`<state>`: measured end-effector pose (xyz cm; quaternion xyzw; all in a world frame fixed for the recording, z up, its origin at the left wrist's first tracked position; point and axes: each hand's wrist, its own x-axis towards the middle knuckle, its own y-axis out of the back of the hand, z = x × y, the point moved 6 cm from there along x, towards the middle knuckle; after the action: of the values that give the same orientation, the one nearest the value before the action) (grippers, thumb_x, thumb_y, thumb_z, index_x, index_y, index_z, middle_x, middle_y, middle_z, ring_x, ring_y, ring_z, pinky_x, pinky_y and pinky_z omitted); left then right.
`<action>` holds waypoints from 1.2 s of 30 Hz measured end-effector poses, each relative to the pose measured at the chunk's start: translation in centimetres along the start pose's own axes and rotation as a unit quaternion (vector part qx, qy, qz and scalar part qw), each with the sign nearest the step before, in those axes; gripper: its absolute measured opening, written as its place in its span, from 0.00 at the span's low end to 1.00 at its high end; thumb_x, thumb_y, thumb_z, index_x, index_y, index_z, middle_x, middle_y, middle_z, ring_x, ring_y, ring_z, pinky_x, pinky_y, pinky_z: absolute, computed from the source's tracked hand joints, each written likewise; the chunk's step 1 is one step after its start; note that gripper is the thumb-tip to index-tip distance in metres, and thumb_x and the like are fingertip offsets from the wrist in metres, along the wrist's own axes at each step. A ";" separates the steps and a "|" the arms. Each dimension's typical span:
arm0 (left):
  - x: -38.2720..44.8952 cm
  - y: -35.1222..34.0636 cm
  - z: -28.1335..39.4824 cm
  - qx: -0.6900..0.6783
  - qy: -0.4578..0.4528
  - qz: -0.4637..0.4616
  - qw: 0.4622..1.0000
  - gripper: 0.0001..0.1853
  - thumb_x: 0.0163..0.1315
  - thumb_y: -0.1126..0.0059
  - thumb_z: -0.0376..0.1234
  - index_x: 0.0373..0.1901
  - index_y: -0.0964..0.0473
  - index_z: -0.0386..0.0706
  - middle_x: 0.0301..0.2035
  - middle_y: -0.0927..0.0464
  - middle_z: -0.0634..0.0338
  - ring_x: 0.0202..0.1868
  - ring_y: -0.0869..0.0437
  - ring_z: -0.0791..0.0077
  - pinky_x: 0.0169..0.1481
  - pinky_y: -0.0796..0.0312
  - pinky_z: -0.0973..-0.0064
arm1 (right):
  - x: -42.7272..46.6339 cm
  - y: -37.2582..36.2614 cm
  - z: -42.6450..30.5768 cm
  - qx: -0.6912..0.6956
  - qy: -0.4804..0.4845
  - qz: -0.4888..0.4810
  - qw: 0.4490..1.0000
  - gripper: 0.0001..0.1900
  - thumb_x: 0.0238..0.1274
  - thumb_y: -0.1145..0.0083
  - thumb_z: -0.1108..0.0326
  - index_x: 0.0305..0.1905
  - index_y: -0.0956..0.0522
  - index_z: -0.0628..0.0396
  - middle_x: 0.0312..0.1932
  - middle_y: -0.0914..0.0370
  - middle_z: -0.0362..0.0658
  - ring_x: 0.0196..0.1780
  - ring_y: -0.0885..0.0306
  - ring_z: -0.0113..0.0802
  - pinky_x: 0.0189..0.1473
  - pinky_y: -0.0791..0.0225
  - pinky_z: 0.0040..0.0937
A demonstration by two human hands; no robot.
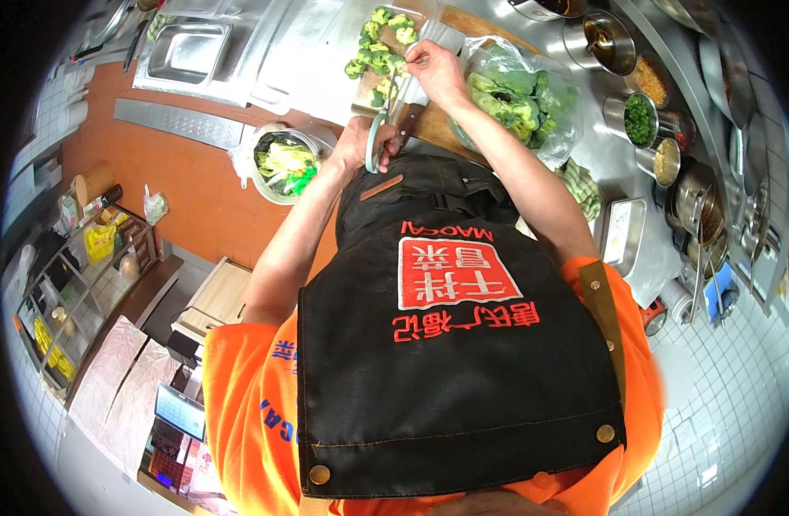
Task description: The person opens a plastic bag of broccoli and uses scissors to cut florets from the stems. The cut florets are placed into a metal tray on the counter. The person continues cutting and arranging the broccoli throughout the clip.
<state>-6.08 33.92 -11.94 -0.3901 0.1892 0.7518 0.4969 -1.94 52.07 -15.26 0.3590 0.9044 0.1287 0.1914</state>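
Observation:
My left hand grips scissors with pale blue handles. Their blades point away from me, at green broccoli florets in a clear plastic container. Just right of the blade tips, the fingers of my right hand are pinched together on what looks like a small broccoli floret, mostly hidden by the fingers. A knife with a brown riveted handle lies beside my left hand, on or near a wooden cutting board. Right of my right wrist sits a clear plastic bag of broccoli heads.
A bucket of vegetable trimmings stands left of my left forearm. Further left is a steel basin. Along the right are steel pots, a container of chopped greens, a checked cloth and a steel tray.

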 end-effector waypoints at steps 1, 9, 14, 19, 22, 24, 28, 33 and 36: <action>0.0 0.2 -0.2 -0.019 0.000 0.000 1.000 0.11 0.57 0.44 0.30 0.25 0.23 0.29 0.20 0.22 0.52 0.15 0.21 0.70 0.19 0.26 0.75 | -0.1 -0.3 -0.1 -0.011 0.007 0.005 1.000 0.06 0.53 0.34 0.74 0.35 0.20 0.57 0.33 0.16 0.42 0.38 0.17 0.32 0.41 0.25 0.30; -0.9 2.6 -3.3 -0.108 0.052 -0.035 0.992 0.14 0.62 0.43 0.31 0.40 0.27 0.26 0.29 0.19 0.47 0.22 0.17 0.67 0.27 0.18 0.70 | 0.6 -2.0 -1.6 -0.051 0.068 -0.064 0.994 0.09 0.58 0.36 0.66 0.41 0.19 0.57 0.44 0.18 0.46 0.47 0.19 0.38 0.52 0.28 0.36; -3.2 -0.2 1.4 -0.058 -0.011 -0.116 0.992 0.13 0.63 0.43 0.34 0.33 0.23 0.29 0.24 0.19 0.51 0.19 0.19 0.70 0.23 0.24 0.76 | -6.3 8.2 -4.3 -0.104 0.141 0.056 0.983 0.07 0.62 0.39 0.68 0.43 0.18 0.55 0.50 0.19 0.44 0.57 0.24 0.38 0.62 0.31 0.38; -2.7 -8.1 4.4 -0.011 0.065 -0.193 0.979 0.13 0.62 0.41 0.36 0.31 0.21 0.33 0.24 0.19 0.51 0.18 0.19 0.74 0.23 0.20 0.73 | -9.4 18.5 4.7 -0.193 -0.022 0.084 0.977 0.16 0.57 0.37 0.65 0.52 0.20 0.51 0.52 0.20 0.47 0.56 0.23 0.44 0.60 0.30 0.39; -0.3 -12.4 3.4 -0.007 0.094 -0.257 0.962 0.14 0.59 0.38 0.40 0.33 0.21 0.36 0.26 0.18 0.51 0.21 0.17 0.72 0.25 0.19 0.72 | -9.7 18.3 6.3 -0.201 -0.086 -0.002 0.976 0.25 0.56 0.38 0.62 0.60 0.26 0.51 0.53 0.22 0.52 0.56 0.23 0.49 0.58 0.30 0.41; 1.0 -14.7 2.1 -0.047 0.145 -0.296 0.943 0.15 0.59 0.39 0.40 0.33 0.21 0.36 0.26 0.18 0.51 0.23 0.15 0.69 0.30 0.18 0.70 | -9.4 18.4 7.6 -0.194 -0.062 0.029 0.979 0.24 0.57 0.37 0.62 0.60 0.24 0.48 0.50 0.22 0.50 0.52 0.22 0.43 0.54 0.29 0.38; 2.8 -16.4 0.2 -0.093 0.193 -0.311 0.926 0.13 0.59 0.39 0.38 0.32 0.21 0.36 0.26 0.18 0.51 0.26 0.14 0.64 0.36 0.17 0.66 | -9.2 18.2 8.3 -0.223 -0.035 0.054 0.973 0.23 0.54 0.38 0.62 0.58 0.23 0.52 0.44 0.24 0.48 0.46 0.22 0.41 0.51 0.28 0.36; 3.0 -17.5 -0.1 -0.150 0.212 -0.288 0.922 0.10 0.57 0.38 0.35 0.32 0.22 0.35 0.31 0.19 0.53 0.30 0.14 0.61 0.40 0.18 0.63 | -9.4 18.0 9.4 -0.183 -0.044 0.078 0.979 0.23 0.51 0.38 0.64 0.54 0.22 0.60 0.50 0.24 0.54 0.56 0.25 0.50 0.61 0.32 0.40; 3.4 -17.8 -0.6 -0.161 0.222 -0.287 0.918 0.11 0.56 0.39 0.35 0.33 0.23 0.34 0.32 0.20 0.50 0.32 0.15 0.58 0.42 0.18 0.57 | -9.6 17.9 9.4 -0.127 -0.046 0.081 0.988 0.21 0.50 0.36 0.67 0.52 0.21 0.60 0.47 0.23 0.52 0.53 0.24 0.47 0.57 0.30 0.38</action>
<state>9.39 43.29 -13.17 -0.6594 0.0508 0.4909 0.5671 19.40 58.96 -14.60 0.4093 0.8391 0.2404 0.2658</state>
